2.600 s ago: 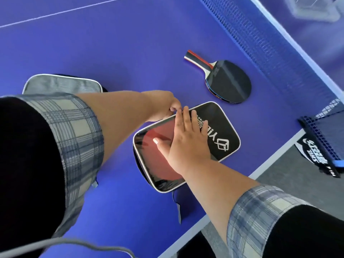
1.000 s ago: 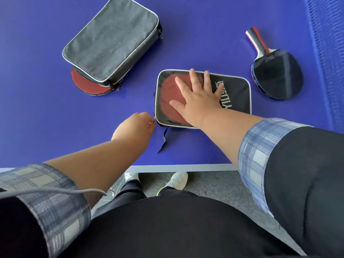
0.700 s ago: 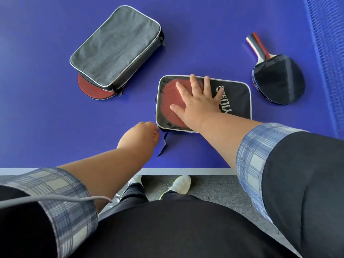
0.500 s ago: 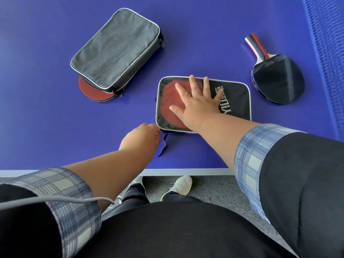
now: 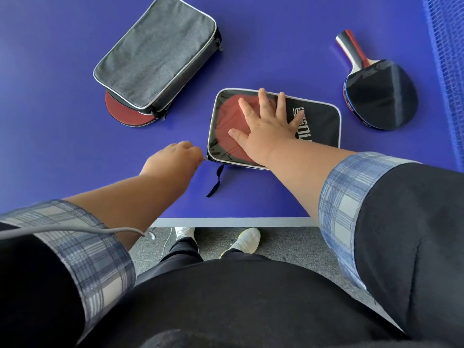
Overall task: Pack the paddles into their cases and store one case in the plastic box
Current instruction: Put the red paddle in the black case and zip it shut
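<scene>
A black paddle case (image 5: 319,121) with a clear window lies flat on the blue table; a red paddle shows through the window. My right hand (image 5: 266,126) presses flat on the case with fingers spread. My left hand (image 5: 173,159) pinches the zipper pull at the case's near-left corner. A grey case (image 5: 155,54) lies at the back left, with a red paddle (image 5: 125,116) sticking out from under its near end. A loose black-faced paddle (image 5: 381,96) with a striped handle lies at the right.
The net (image 5: 449,71) runs along the right edge. The table's white front edge (image 5: 226,222) is close to my body, with grey carpet and my shoes below. A thin black strap (image 5: 216,182) trails from the case. No plastic box is in view.
My left hand has run the zipper from the case's far side around to its near-left corner. My viewpoint has swung round to face the table edge. My right hand stays pressed on the case.
</scene>
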